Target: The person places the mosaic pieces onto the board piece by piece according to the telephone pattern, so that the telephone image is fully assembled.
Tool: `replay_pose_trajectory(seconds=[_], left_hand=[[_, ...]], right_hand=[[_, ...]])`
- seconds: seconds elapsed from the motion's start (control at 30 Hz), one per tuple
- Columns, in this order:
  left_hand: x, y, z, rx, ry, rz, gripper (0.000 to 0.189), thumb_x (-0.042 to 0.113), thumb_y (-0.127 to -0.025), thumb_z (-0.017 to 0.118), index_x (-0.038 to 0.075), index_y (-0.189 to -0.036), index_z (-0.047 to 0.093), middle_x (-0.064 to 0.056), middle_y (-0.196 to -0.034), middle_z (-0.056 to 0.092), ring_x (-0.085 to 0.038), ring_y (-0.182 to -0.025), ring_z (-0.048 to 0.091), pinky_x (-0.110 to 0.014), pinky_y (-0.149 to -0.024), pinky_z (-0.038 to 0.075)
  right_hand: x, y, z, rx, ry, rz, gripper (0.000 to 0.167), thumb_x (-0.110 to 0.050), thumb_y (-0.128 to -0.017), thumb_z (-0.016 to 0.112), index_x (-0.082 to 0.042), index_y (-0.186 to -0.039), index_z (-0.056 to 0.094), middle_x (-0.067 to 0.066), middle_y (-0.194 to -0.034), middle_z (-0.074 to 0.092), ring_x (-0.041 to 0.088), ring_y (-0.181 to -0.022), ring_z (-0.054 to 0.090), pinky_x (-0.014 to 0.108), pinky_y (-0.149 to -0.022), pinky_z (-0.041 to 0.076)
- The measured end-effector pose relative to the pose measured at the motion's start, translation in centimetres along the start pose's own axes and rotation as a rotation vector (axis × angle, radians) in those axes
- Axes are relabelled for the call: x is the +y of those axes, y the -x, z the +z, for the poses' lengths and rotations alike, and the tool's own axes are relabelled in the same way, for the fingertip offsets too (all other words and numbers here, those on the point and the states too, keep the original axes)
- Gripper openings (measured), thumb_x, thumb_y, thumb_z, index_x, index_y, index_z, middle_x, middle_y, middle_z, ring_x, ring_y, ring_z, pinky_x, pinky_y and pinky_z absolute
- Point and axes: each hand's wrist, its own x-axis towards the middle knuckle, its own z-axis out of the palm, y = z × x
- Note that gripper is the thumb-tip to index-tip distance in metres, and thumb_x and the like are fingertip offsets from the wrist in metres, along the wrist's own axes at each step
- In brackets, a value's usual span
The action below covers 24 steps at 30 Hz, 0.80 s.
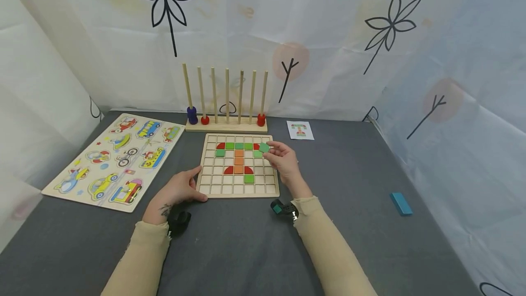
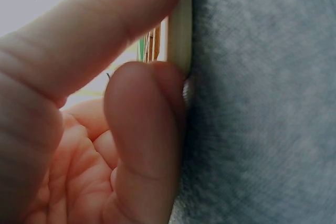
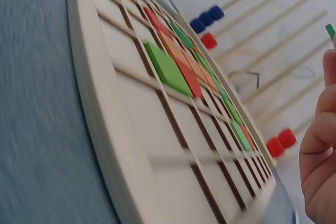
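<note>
A wooden grid board lies on the table, with green, orange and red tiles set in some cells. My left hand holds the board's near left corner, its index finger along the left edge and its thumb at the front. Close up in the left wrist view, the thumb and index finger meet the board's edge. Between thumb and fingers my right hand pinches a green square tile above the board's right side. Nearer the front of the grid sits a lone green tile.
Behind the board stands a wooden peg rack with blue and red beads. A picture puzzle board of vehicles lies at left. A small pattern card lies at the back right, and a blue block farther right.
</note>
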Motion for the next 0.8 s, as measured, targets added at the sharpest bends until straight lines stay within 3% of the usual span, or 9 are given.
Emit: replay_pose_trajectory(seconds=[0.2,0.4,0.6,0.8], left_hand=[[0.0,0.0,0.1,0.005,0.000,-0.004,0.105,0.024,-0.063,0.085,0.004,-0.146,0.024,-0.006,-0.070,0.048,-0.017,-0.059,0.045,-0.029,-0.053,0.035],[0.1,0.1,0.1,0.004,0.002,0.000,0.104,0.023,-0.064,0.085,0.004,-0.146,0.024,-0.006,-0.070,0.047,-0.017,-0.059,0.044,-0.029,-0.053,0.035],[0.2,0.1,0.1,0.001,-0.007,-0.005,0.104,0.024,-0.064,0.084,0.005,-0.146,0.024,-0.005,-0.070,0.047,-0.017,-0.059,0.045,-0.028,-0.053,0.035],[0.0,0.0,0.0,0.003,-0.001,-0.001,0.104,0.024,-0.064,0.085,0.005,-0.146,0.024,-0.006,-0.070,0.047,-0.017,-0.058,0.045,-0.028,-0.053,0.035]], right_hand=[[0.6,0.1,1.9,-0.070,-0.002,0.022,0.040,0.009,-0.081,0.060,0.011,-0.121,0.051,-0.008,-0.068,0.058,0.005,-0.049,0.038,0.020,-0.045,0.026],[0.8,0.5,3.1,-0.147,0.102,0.108,0.041,0.007,-0.081,0.063,0.012,-0.121,0.052,-0.007,-0.069,0.059,0.005,-0.050,0.039,0.021,-0.046,0.028],[0.7,1.1,3.9,-0.222,0.361,0.184,0.033,-0.001,-0.079,0.069,0.001,-0.111,0.064,-0.003,-0.071,0.058,0.008,-0.060,0.046,0.022,-0.051,0.034],[0.8,1.4,4.6,-0.306,0.648,0.099,0.031,-0.006,-0.076,0.074,0.000,-0.106,0.068,0.001,-0.069,0.056,0.010,-0.063,0.046,0.022,-0.059,0.038]])
